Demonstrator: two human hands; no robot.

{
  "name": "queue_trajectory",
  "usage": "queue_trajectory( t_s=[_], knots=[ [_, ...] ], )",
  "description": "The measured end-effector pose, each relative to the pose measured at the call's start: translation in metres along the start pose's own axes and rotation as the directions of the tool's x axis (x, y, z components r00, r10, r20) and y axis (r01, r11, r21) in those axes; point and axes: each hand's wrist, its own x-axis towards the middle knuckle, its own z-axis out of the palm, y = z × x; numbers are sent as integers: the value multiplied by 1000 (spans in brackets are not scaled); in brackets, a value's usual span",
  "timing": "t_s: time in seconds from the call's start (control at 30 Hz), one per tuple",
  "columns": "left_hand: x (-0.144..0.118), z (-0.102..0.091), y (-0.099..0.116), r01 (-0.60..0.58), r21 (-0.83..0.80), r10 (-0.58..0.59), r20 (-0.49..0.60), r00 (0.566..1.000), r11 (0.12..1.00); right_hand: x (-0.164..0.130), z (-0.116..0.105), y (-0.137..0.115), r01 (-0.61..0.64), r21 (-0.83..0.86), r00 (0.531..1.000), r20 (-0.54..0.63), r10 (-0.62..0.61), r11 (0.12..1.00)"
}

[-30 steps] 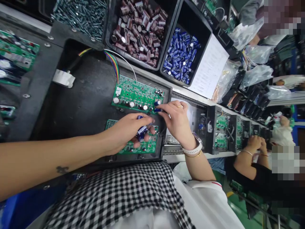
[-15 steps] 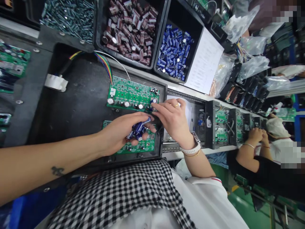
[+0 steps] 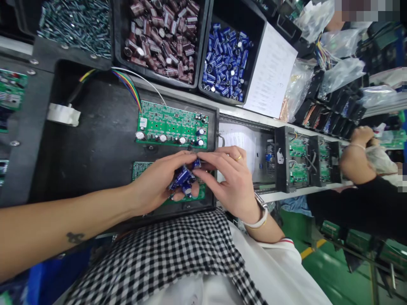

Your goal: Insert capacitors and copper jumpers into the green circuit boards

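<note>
Hands over the near circuit board – blue capacitors in grasp

Left hand (image 3: 159,182) cups a cluster of blue capacitors (image 3: 182,178); right hand (image 3: 230,178) pinches one from it. Far bins – blue bin (image 3: 227,55), brown bin (image 3: 160,36) – hold loose capacitors.

The left hand (image 3: 159,180) cups a cluster of blue capacitors (image 3: 182,178) above the lower green board (image 3: 140,167). The right hand (image 3: 230,180) pinches 1 capacitor from that cluster. The upper green board (image 3: 171,125) lies just beyond.

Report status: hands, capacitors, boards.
Left hand cupping a bunch of blue capacitors. Right hand pinching one from the bunch. Both over the lower green board; upper board unobstructed.
</note>
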Motion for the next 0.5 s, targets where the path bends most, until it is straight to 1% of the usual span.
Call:
queue_trajectory(
  t_s=[0.1, 0.17, 0.23, 0.3, 0.4, 0.5],
  knots=[
    [0, 2, 0, 0, -25, -1, -16, 1000, 1000, 1, -2, 2, -5, -39, 1000, 19, 5, 999],
    [0, 4, 1, -15, -71, 11, -48, 999, 997, 7, -1, 11, -46, -132, 999, -14, 45, 990],
    [1, 5, 2, -25, -117, 16, -79, 997, 993, 16, 2, 24, -105, -254, 994, -38, 99, 961],
    [3, 5, 2, -31, -138, 18, -96, 995, 990, 25, 9, 39, -119, -340, 992, 2, 127, 933],
    [5, 4, 2, -60, -147, 43, -120, 992, 987, 33, 18, 55, -70, -372, 987, 105, 118, 925],
    [5, 3, 4, -65, -148, 45, -137, 990, 987, 36, 24, 60, -63, -379, 988, 110, 113, 923]
  ],
)
